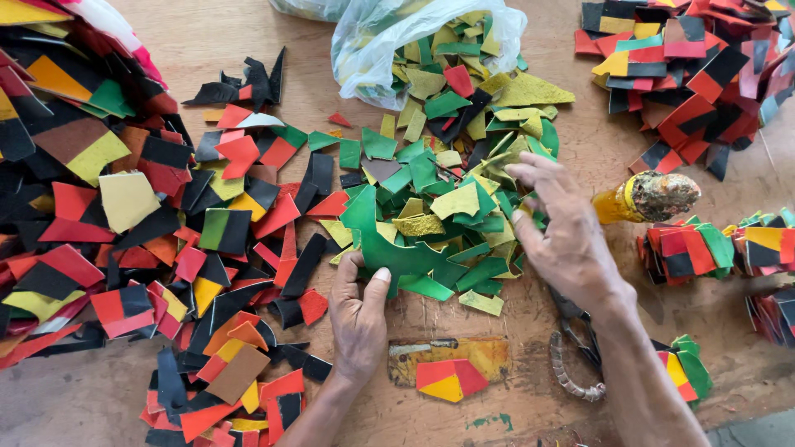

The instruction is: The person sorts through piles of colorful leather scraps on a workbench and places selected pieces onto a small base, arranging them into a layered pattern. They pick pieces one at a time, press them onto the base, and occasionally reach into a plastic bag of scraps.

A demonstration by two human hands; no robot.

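Sorting in hand: left hand (pixel 358 308) pinching large green offcut (pixel 383 240) at edge of green and yellow scrap pile (pixel 451 174), right hand (pixel 556 225) spread open, empty, over same pile; next move likely calls for selecting a matching piece.

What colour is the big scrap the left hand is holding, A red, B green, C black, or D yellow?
B: the left hand pinches the lower edge of a large curved green scrap between thumb and fingers, at the edge of the green and yellow pile.
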